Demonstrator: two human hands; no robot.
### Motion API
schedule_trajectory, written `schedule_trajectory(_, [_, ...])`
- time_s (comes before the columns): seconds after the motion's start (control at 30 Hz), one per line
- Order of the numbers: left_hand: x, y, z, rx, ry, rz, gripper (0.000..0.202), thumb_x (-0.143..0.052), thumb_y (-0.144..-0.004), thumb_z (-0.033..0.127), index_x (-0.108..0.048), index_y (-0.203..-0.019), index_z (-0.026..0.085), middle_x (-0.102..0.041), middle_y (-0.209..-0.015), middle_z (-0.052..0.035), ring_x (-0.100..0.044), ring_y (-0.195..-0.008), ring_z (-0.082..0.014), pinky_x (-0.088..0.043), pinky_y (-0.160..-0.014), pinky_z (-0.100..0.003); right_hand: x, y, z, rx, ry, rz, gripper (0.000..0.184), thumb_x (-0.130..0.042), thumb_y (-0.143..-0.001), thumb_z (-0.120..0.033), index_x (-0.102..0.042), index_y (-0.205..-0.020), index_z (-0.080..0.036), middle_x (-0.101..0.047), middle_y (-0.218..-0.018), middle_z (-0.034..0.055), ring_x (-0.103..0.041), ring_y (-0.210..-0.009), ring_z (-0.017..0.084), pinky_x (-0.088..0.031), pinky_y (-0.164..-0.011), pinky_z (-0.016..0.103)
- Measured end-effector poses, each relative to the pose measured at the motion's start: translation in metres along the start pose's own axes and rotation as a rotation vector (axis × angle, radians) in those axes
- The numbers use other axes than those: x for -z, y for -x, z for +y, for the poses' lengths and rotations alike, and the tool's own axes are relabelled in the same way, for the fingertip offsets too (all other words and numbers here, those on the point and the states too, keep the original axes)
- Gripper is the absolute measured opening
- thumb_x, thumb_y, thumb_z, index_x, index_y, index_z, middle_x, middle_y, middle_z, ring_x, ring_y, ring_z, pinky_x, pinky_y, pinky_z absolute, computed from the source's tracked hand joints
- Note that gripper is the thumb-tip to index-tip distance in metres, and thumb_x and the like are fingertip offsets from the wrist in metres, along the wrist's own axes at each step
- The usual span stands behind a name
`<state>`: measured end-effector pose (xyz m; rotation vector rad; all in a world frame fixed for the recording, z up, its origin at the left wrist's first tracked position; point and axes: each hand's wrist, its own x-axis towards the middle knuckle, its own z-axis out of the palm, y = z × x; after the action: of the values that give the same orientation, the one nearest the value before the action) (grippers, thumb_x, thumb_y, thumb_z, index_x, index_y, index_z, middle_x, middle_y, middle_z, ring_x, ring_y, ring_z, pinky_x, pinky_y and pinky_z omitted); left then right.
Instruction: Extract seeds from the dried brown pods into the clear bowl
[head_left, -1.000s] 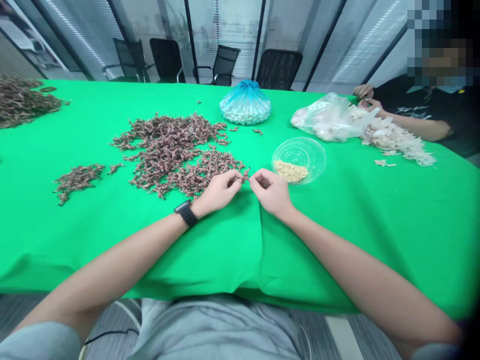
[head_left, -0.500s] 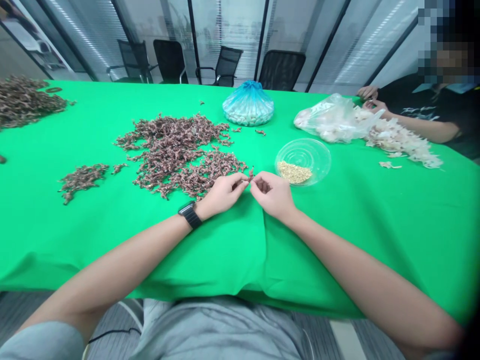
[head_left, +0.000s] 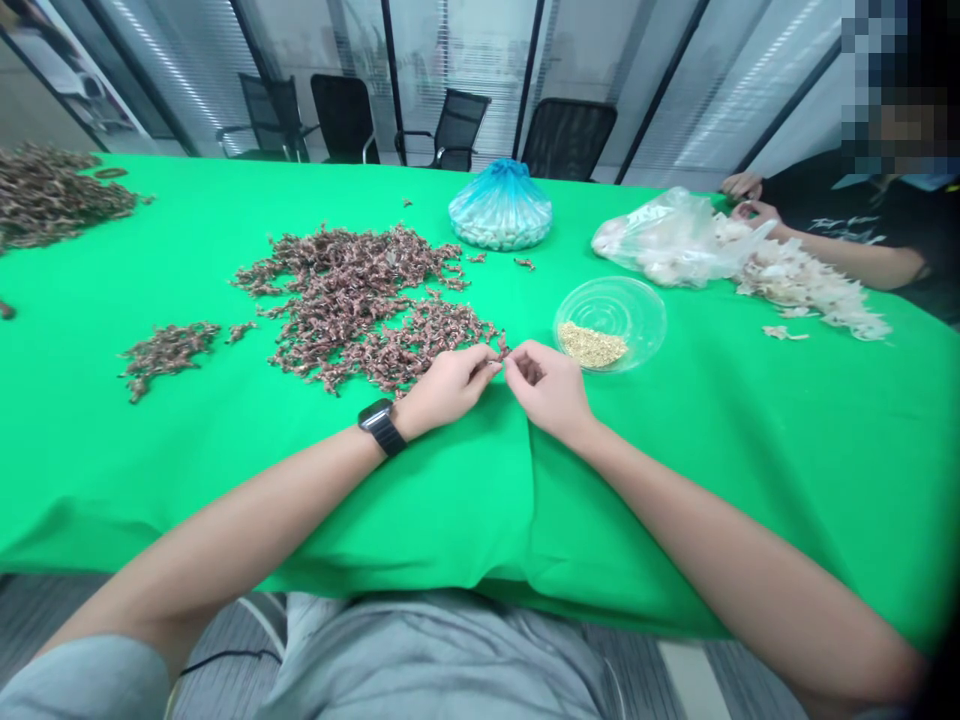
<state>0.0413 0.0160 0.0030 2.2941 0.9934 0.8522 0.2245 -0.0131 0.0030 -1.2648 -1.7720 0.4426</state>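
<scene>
A small reddish-brown twisted piece (head_left: 502,346) is sitting at the meeting fingertips, with the left hand (head_left: 446,390) and right hand (head_left: 547,390) nearly touching above the green-clothed bench (head_left: 675,480). Their fingers (head_left: 486,368) are curling almost shut, though which hand has hold of the piece cannot be told. The heap of similar pieces (head_left: 360,320) is lying at 10 o'clock, within easy reach, a clear plastic bowl (head_left: 646,318) is standing at 2 o'clock, and open cloth is stretching toward the bench's near edge at 6 o'clock.
</scene>
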Motion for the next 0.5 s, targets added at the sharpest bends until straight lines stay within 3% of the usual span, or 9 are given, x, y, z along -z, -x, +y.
schedule_trajectory(0.33, [0.0007,0.0019,0.0004,-0.037,-0.058,-0.041,0.024,-0.045,-0.103,0.034,-0.064,-0.103,0.020,-0.072,-0.094,-0.0067,-0.066,-0.084,-0.0199,-0.047,-0.077,-0.029,0.0006,0.0003,-0.0006,0.009,-0.006,-0.014,0.016,-0.058,-0.089,-0.024,-0.060,-0.074,-0.021,-0.055,-0.062,-0.0013,-0.050,-0.055,0.013,-0.037,-0.054,0.028])
schedule_trajectory(0.5, [0.0012,0.0027,0.0023,-0.032,-0.042,-0.053,0.021,-0.048,-0.102,0.034,-0.064,-0.103,0.020,-0.072,-0.094,-0.0078,-0.068,-0.088,-0.0218,-0.050,-0.081,-0.030,0.0012,0.0000,0.0013,0.002,-0.031,-0.045,0.015,-0.059,-0.090,-0.025,-0.060,-0.076,-0.021,-0.056,-0.063,-0.0010,-0.050,-0.055,0.013,-0.037,-0.053,0.028])
